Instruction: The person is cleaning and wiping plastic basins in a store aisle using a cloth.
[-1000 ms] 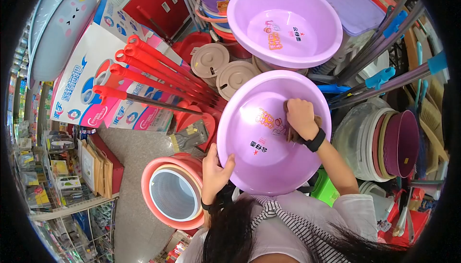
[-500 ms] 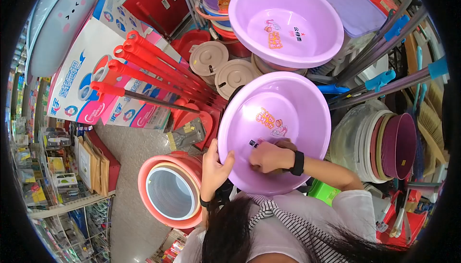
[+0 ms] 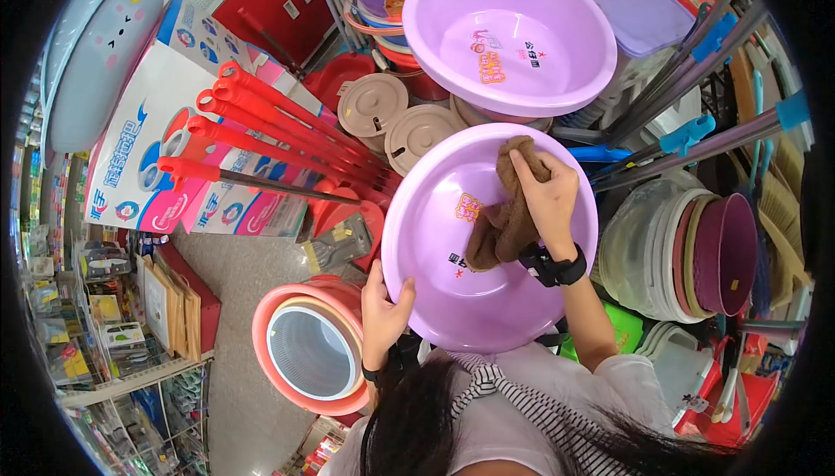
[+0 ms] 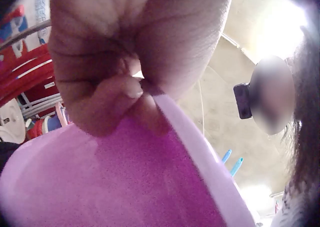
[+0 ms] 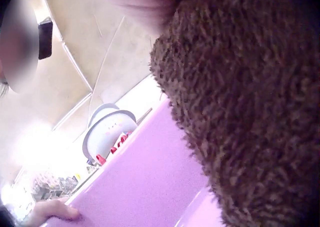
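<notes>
A purple basin [image 3: 435,302] with printed lettering is held tilted in front of the person's body. The left hand [image 3: 385,315] grips its left rim, thumb on the inner side; in the left wrist view the fingers curl round the rim [image 4: 200,157]. Inside the basin, toward its upper right, the right hand [image 3: 551,202] pinches a brown fuzzy cloth [image 3: 504,228], which hangs in folds against the inner wall. That cloth [image 5: 250,106] fills much of the right wrist view and covers most of the right hand.
Another purple basin [image 3: 513,33] stands just beyond. Red-handled poles [image 3: 278,141] lean at the left before a printed box [image 3: 130,141]. Nested baskets [image 3: 309,350] stand on the floor at lower left. Stacked tubs [image 3: 726,254] and metal poles [image 3: 687,146] are at the right.
The right hand first moved down and left across the basin's inside, then up and right with the cloth, which now hangs more unfolded. The left hand stays on the rim.
</notes>
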`<action>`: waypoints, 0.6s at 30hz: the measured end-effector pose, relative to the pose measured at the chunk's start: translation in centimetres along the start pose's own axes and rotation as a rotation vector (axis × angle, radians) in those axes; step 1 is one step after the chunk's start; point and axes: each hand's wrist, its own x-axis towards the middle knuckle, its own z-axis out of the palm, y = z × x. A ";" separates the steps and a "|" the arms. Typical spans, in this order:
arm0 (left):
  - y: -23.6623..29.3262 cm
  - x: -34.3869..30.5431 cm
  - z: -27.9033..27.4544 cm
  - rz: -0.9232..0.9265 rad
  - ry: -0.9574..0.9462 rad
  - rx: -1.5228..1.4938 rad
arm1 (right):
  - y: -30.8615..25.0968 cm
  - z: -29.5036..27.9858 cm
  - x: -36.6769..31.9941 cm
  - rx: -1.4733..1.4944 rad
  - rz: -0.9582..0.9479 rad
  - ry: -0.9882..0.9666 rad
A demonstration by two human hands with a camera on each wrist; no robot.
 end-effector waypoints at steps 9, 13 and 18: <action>0.6 0.0 -0.6 0.021 -0.044 0.086 | -1.2 4.6 -2.3 -0.022 -0.219 -0.190; 0.4 -0.6 -1.1 -0.014 -0.010 0.045 | 0.8 3.4 -0.2 0.000 -0.115 -0.048; 0.4 -0.2 -1.0 0.011 -0.036 0.037 | -0.1 5.1 -1.4 0.067 -0.068 -0.104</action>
